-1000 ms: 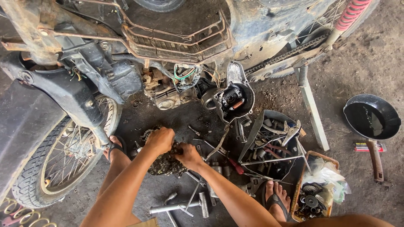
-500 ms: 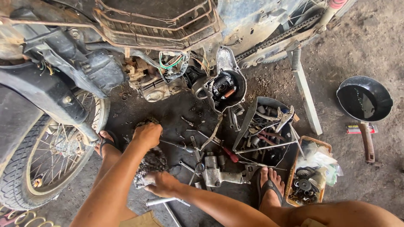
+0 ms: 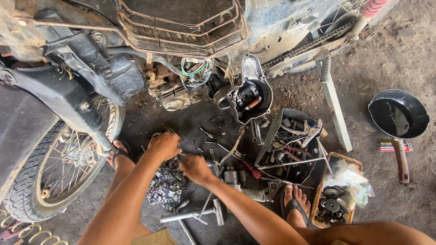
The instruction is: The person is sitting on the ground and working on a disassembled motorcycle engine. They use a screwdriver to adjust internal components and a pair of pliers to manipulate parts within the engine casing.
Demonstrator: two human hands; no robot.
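below, oily dirt floor, hands over rag.

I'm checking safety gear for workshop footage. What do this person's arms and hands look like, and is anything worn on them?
Both forearms are bare with no sleeves in view. The left hand and right hand wear no gloves, and no watch, ring or wristband shows. The fingers look smudged with dark grime.

The bike stands behind everything, its wheel at left. Below the engine, both hands meet over a rag on the floor. Right of them sits a tool tray, then a box; the pan lies far right.
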